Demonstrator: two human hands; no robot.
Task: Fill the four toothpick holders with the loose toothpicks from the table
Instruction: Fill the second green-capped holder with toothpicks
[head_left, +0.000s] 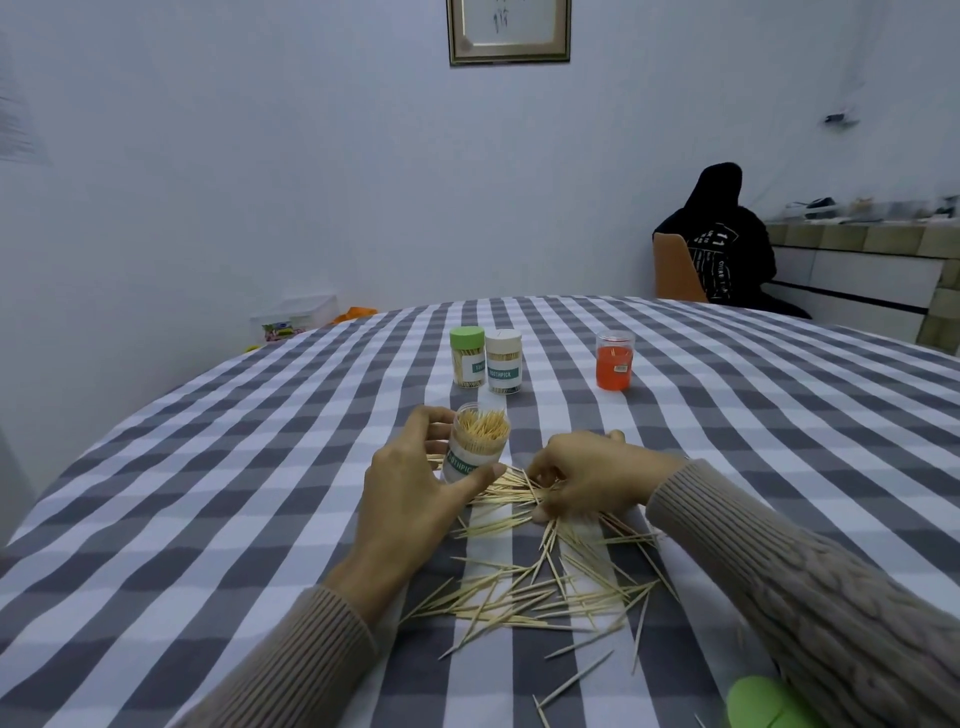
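Right now the left hand (415, 483) is wrapped around an open toothpick holder (475, 447), thumb on its near side and fingers behind; the holder tilts a little, packed with toothpicks, near the middle of the table (208, 519). Right hand (587, 475) is just beside it, fingers curled down and pinching a few loose toothpicks (545, 582) out of the pile. Pile spreads from under both hands toward the near edge, with strays farther out. Toward the far edge stand a green-capped holder (467, 356) and a white-capped holder (503, 361), touching or nearly so, both full. An orange holder (615, 360) stands apart to their right. A green lid (763, 704) sits at the near right edge. Checked cloth covers the table. Another person (724, 244) sits beyond the far right edge, back turned.
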